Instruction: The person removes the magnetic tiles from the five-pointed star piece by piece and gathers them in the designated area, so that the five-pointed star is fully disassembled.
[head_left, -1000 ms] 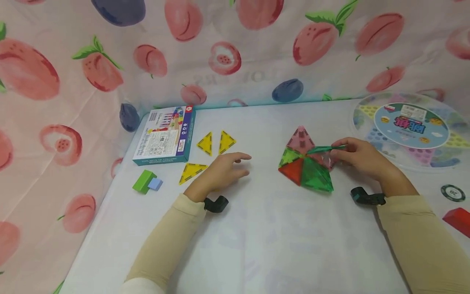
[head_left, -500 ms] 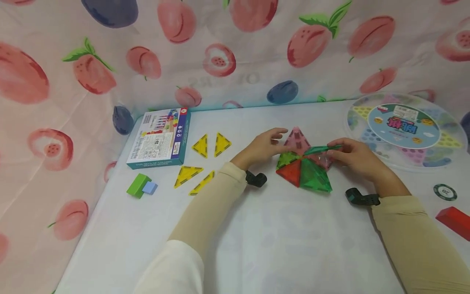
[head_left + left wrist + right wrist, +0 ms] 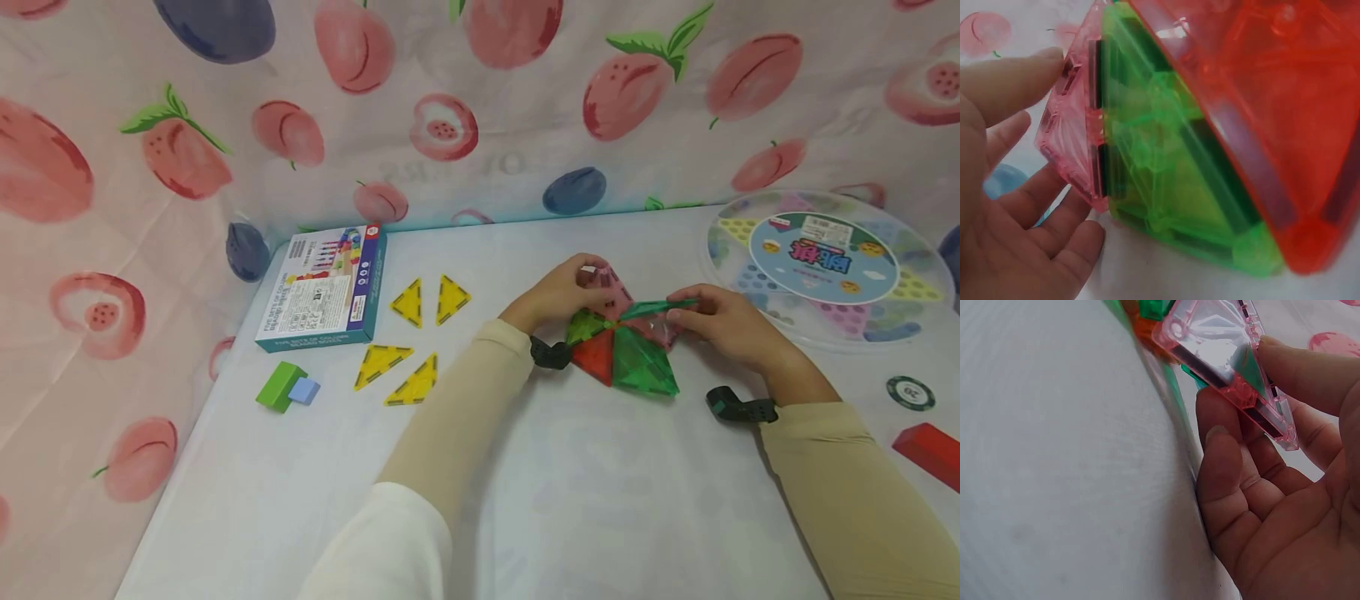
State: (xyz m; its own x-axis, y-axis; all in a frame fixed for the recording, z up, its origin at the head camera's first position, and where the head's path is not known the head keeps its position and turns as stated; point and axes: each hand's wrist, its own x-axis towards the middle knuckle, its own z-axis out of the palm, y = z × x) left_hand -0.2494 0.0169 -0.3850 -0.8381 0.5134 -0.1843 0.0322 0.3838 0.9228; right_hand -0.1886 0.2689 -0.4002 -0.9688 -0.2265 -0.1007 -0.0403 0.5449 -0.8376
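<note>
Several translucent triangular magnetic tiles fan out around one centre right of the middle in the head view. My left hand (image 3: pixel 558 292) reaches in from the left and pinches the pink tile (image 3: pixel 617 293); its thumb lies at the tile's edge, fingers behind. Beside it come a light green tile (image 3: pixel 1154 137), a red tile (image 3: pixel 594 358) and a dark green tile (image 3: pixel 643 362). On the right side my right hand (image 3: pixel 723 325) pinches a thin-looking, edge-on green tile (image 3: pixel 645 308). A second pink tile (image 3: pixel 1210 344) sits by the right thumb, partly hidden in the head view.
Several yellow triangular tiles (image 3: pixel 381 365) lie left of the left arm. Behind them is a boxed toy (image 3: pixel 318 287), with a green block (image 3: pixel 279 386) and a blue block (image 3: pixel 303 391) nearby. A round game board (image 3: pixel 825 258), a chip (image 3: pixel 911 392) and a red block (image 3: pixel 930 454) stand right.
My left hand has moved right, from near the yellow tiles to the pink tile, and now pinches it. The right hand keeps its grip on the green tile.
</note>
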